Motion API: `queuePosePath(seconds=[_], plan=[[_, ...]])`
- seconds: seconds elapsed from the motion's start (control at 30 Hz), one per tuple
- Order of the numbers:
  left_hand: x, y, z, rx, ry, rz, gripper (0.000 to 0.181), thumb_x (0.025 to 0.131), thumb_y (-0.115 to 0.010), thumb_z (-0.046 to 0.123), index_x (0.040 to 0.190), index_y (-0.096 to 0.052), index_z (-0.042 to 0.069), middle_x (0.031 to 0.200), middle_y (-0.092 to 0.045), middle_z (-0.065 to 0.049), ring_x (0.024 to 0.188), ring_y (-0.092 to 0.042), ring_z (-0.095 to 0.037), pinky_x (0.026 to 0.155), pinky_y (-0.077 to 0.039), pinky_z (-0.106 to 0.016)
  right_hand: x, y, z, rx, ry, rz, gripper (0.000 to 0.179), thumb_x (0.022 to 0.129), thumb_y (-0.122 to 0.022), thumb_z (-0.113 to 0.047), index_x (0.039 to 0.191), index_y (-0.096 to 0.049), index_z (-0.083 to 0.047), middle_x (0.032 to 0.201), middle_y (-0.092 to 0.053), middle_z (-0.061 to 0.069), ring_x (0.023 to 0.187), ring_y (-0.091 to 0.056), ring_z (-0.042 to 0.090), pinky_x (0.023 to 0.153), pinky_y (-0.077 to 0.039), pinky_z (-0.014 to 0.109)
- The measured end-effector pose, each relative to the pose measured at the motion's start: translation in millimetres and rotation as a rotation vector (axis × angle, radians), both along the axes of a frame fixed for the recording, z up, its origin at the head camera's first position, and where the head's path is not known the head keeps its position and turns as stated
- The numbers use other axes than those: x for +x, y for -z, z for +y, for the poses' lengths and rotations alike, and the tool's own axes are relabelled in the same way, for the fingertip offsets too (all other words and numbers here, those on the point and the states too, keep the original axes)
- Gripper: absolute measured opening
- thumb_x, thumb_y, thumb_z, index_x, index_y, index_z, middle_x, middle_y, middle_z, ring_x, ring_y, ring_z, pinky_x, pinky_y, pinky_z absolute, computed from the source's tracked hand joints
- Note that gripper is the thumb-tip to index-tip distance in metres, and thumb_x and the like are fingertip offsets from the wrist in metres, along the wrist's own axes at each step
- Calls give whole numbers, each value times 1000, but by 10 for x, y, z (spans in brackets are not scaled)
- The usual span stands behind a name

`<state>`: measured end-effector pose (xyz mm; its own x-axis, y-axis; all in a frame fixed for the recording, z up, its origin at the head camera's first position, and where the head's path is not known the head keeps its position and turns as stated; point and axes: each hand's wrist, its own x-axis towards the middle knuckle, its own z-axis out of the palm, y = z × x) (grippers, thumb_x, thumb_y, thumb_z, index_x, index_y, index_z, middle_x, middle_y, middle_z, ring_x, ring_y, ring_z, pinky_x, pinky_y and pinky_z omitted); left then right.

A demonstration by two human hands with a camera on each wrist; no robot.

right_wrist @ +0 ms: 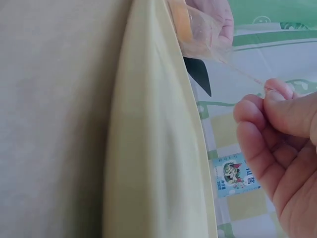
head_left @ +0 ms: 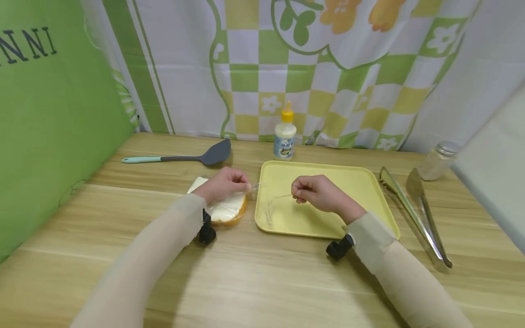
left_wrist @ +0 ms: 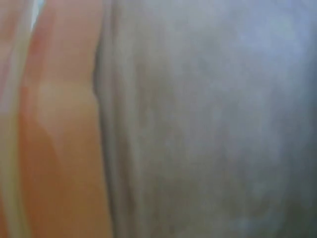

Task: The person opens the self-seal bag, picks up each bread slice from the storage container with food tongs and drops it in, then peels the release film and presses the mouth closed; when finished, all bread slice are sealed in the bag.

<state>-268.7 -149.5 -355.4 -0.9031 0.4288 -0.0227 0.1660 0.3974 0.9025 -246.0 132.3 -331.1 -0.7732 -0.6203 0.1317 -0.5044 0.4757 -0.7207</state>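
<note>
A slice of bread (head_left: 223, 212), pale on top with an orange-brown edge, lies on the table inside a clear plastic bag (right_wrist: 205, 29). My left hand (head_left: 227, 184) is over it and pinches the bag's gathered end between thumb and fingers. Above the tray, my right hand (head_left: 317, 192) pinches a thin, see-through strand (right_wrist: 245, 75) between thumb and forefinger, the other fingers curled. In the right wrist view the strand runs across to the bag. The left wrist view is a blurred close-up of the orange bread edge (left_wrist: 64, 148).
A yellow tray (head_left: 352, 175) lies under my right hand. Behind it stands a squeeze bottle (head_left: 285, 139) with a yellow cap. A spatula (head_left: 215, 153) lies at back left. Metal tongs (head_left: 410, 209) and a glass jar (head_left: 439, 161) are at right.
</note>
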Motion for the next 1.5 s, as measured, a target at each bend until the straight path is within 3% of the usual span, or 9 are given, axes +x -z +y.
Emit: queuePosePath(seconds=[0.23,0.43,0.63,0.9,1.1,1.33,1.5], plan=[[34,1,41,10,-1,-3,10,89,-61,11,83,-65,4,78,-61,0,75,-49,-14,71,-43,-26,95,-10,127,21,-27,-27,13,90,-46,2,86,-57,-2,78,-61,9,69,-56,12,64,-50,27],[23,-16,15,12,-21,-19,9,88,-61,9,81,-64,4,76,-60,0,73,-48,-14,68,-42,-26,175,-37,172,-40,-23,-75,14,84,-46,5,84,-58,-2,78,-61,14,66,-54,9,61,-48,27],[33,-19,5,16,-27,-15,9,88,-61,9,80,-64,5,74,-60,0,71,-48,-14,67,-42,-26,269,-49,246,-125,-51,-66,16,81,-46,8,81,-58,-2,75,-59,16,65,-54,8,58,-49,30],[36,-11,12,19,-31,-5,9,88,-62,10,81,-65,5,75,-60,0,74,-49,-14,70,-43,-26,386,-136,415,-244,-105,-33,17,85,-45,10,81,-57,-2,72,-59,3,63,-55,10,55,-49,28],[28,-6,-4,17,-28,2,9,87,-62,9,80,-65,5,74,-60,0,73,-48,-14,70,-42,-26,427,-143,558,-373,-209,-42,26,88,-43,14,85,-59,-6,78,-60,-7,64,-55,8,55,-49,25],[28,2,-14,60,-13,-6,9,87,-63,10,80,-64,4,74,-60,1,73,-48,-14,72,-43,-26,428,-87,741,-566,-393,-12,37,86,-35,23,92,-60,-3,83,-59,-1,66,-51,13,53,-44,26],[44,-6,-5,64,-10,-5,9,87,-63,9,81,-64,2,73,-59,1,71,-47,-14,69,-42,-26,448,-45,892,-660,-402,6,46,82,-28,28,93,-60,-3,86,-60,0,68,-47,17,53,-41,28]])
